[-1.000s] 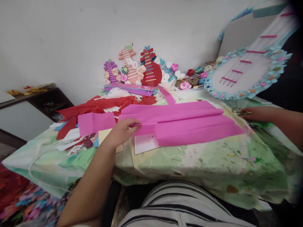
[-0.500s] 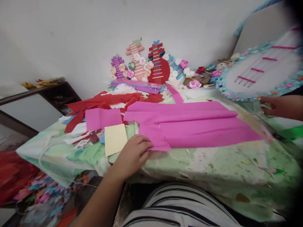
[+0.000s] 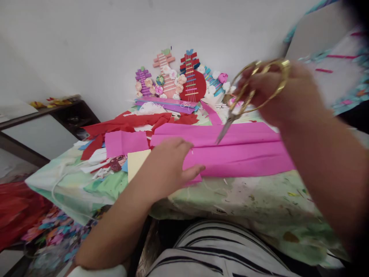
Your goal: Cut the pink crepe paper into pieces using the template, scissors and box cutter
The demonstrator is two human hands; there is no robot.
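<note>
A long folded sheet of pink crepe paper lies across the table. My left hand rests flat on the paper's left end, fingers spread, pressing it down. My right hand is raised above the paper and grips gold-handled scissors; their blades point down and left toward the pink sheet, closed as far as I can see.
Red paper scraps, a smaller pink piece and a cream card lie to the left. Paper guitar crafts and paper flowers stand against the back wall. A large blue-trimmed craft board leans at right. A dark shelf stands at left.
My right hand picked up the scissors at the right and lifted them over the pink paper. My left hand slid along the paper's left end and now lies flat on it.
</note>
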